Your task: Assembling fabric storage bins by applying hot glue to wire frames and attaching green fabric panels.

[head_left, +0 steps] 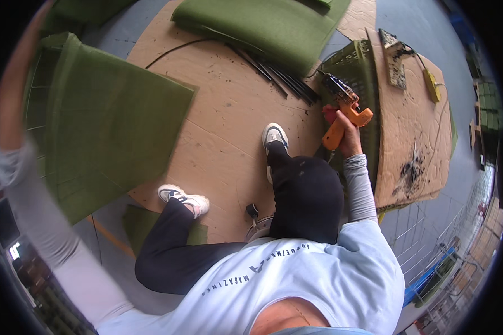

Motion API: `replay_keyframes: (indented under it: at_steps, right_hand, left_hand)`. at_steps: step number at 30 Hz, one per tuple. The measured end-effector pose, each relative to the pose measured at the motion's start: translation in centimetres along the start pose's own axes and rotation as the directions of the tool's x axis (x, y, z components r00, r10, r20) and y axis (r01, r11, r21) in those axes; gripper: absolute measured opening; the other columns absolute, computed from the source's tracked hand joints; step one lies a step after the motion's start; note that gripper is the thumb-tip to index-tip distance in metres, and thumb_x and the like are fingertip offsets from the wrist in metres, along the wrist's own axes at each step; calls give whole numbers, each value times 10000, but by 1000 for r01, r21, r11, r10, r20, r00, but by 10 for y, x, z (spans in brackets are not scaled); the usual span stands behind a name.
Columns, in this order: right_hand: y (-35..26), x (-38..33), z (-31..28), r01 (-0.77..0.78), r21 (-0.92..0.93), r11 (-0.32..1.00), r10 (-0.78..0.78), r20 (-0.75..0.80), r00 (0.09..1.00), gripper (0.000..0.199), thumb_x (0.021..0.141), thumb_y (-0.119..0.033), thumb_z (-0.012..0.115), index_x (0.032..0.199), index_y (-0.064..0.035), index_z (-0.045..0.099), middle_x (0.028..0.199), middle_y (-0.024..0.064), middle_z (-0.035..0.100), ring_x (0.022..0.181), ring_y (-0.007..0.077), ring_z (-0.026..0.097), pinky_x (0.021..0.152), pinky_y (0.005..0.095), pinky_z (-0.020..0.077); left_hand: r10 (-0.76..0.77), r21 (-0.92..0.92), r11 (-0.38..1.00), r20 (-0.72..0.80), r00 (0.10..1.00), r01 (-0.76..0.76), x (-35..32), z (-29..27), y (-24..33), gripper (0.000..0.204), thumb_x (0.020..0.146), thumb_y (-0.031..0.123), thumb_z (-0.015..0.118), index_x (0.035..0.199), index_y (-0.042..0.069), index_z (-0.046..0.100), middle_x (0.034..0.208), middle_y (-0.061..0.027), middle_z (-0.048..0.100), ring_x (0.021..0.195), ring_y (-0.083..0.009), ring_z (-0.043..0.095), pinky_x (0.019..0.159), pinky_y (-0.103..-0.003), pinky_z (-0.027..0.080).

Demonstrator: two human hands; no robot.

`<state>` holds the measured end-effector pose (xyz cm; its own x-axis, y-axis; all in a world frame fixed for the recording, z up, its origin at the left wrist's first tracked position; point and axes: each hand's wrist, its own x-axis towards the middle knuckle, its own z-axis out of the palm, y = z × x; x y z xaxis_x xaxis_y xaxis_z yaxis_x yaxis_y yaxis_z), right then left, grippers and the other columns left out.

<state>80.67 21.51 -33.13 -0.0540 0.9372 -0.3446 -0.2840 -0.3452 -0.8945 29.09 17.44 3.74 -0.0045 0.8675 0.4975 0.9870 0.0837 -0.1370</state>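
The orange glue gun [345, 120] sits in the right hand [349, 138], whose fingers wrap tight around the grip, nozzle aimed up and away toward the green wire basket [359, 67] that lies on its side just beyond. A dark cord or wire bundle shows at the gun's front end, though which it is I cannot tell. The left hand is raised out along the left rim of the view, so blurred and cropped that only the grey sleeve [22, 184] shows; whether that hand is open or holding anything cannot be told.

The person sits on a cardboard sheet [229, 106] with both legs out, one sneaker [275, 135] close to the gun and the other sneaker [183, 197] nearer the big green felt panel [106, 123] at the left. A bundle of black rods [279, 75] lies between the far felt panel [262, 28] and the basket.

The likely trouble is the hot nozzle: it hangs near the felt, the plastic-looking basket and the person's own shoe, so a drip or a brush could scorch or stick something (the burnt cardboard [411, 170] at the right hints at that). The cord could also snag on the basket wires.

Open room lies mid-sheet, between the legs and the rods; the right is hemmed in by the basket and the propped cardboard.
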Motion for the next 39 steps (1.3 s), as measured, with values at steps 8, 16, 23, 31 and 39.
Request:
replay_keyframes:
  at_steps: [8, 16, 23, 31, 39]
  right_hand:
    - [64, 35, 23, -35, 5, 999, 35, 40, 999, 423, 872, -134, 656, 1258, 5, 553, 1153, 126, 669, 1073, 215, 629, 983, 359, 480]
    - [72, 45, 16, -133, -21, 991, 133, -20, 991, 510, 842, -135, 677, 1301, 16, 514, 1170, 165, 659, 1103, 248, 630, 1018, 389, 482]
    - [98, 55, 13, -65, -220, 973, 40, -116, 992, 427, 860, -58, 739, 1251, -37, 569, 1125, 62, 682, 1038, 169, 649, 897, 312, 521]
    - [37, 61, 61, 255, -872, 417, -415, 67, 907, 225, 858, -174, 683, 966, -57, 523, 906, 195, 644, 890, 439, 626, 728, 480, 501]
    - [-30, 3, 105, 339, -890, 305, -459, 174, 871, 271, 872, -229, 685, 1022, -46, 552, 979, 168, 647, 965, 363, 645, 791, 474, 508]
  left_hand:
    - [406, -426, 878, 427, 808, -216, -51, 468, 216, 99, 880, 151, 623, 881, 96, 706, 953, -119, 684, 915, -294, 674, 795, -401, 564]
    - [423, -214, 904, 315, 850, -370, -141, 607, 287, 124, 871, 151, 573, 968, 102, 633, 1053, -67, 573, 1012, -238, 550, 864, -396, 455]
    - [549, -453, 796, 260, 795, -401, -121, 560, 245, 144, 927, 231, 555, 931, 108, 630, 881, -43, 601, 853, -244, 605, 707, -388, 464]
    - [772, -469, 51, 579, 263, 882, -67, 205, 261, 406, 1074, 389, 399, 1113, 26, 578, 563, 55, 402, 456, -49, 332, 415, -224, 260]
    - [546, -377, -163, 735, 401, 912, -124, 141, 280, 392, 1074, 373, 406, 1060, 11, 555, 586, 41, 393, 450, -42, 325, 399, -208, 242]
